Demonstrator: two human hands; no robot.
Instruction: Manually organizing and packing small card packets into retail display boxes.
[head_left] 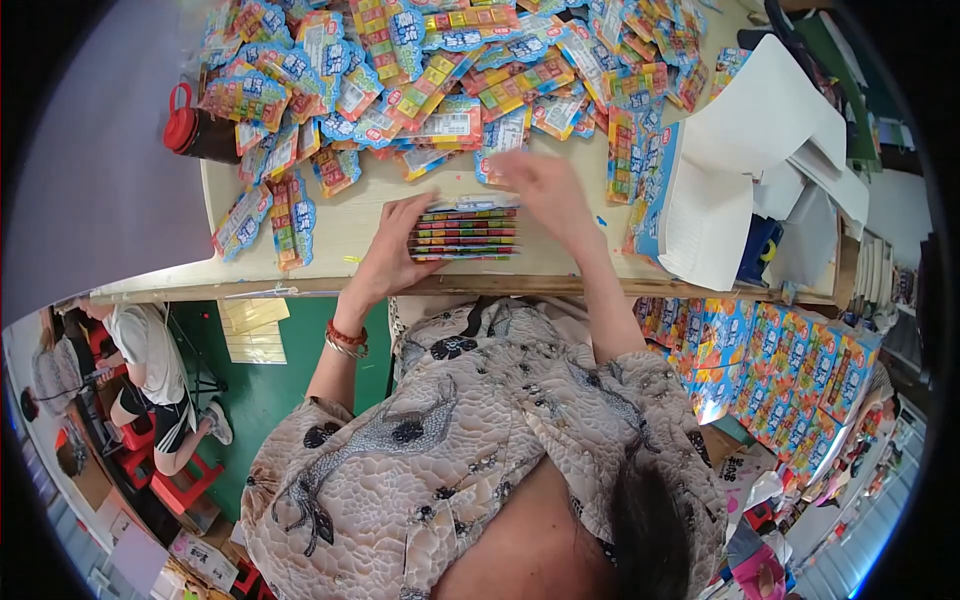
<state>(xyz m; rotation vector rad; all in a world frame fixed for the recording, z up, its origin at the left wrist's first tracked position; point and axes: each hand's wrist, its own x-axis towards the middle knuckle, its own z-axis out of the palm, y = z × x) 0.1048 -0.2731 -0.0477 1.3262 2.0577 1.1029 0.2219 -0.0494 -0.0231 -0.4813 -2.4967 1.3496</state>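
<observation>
My left hand (395,245) is closed around the left end of a row of flat, colourful candy packets (465,238), which stand on edge close together near the table's front edge. Just beyond the row's right end is my right hand (545,190). Motion smears its fingers, so whether it holds anything cannot be made out. Beside those fingers lies a loose blue-and-white candy packet (505,138). Farther back, a big heap of similar packets (430,90) in blue, yellow and red spreads over the pale table (340,225).
A dark bottle with a red lid (190,128) rests left of the heap. At the right lies an opened white carton (720,180), a blue tape dispenser (762,250) beside it. Below the table's right side are stacked colourful boxes (765,360). A seated person (150,350) is at the left.
</observation>
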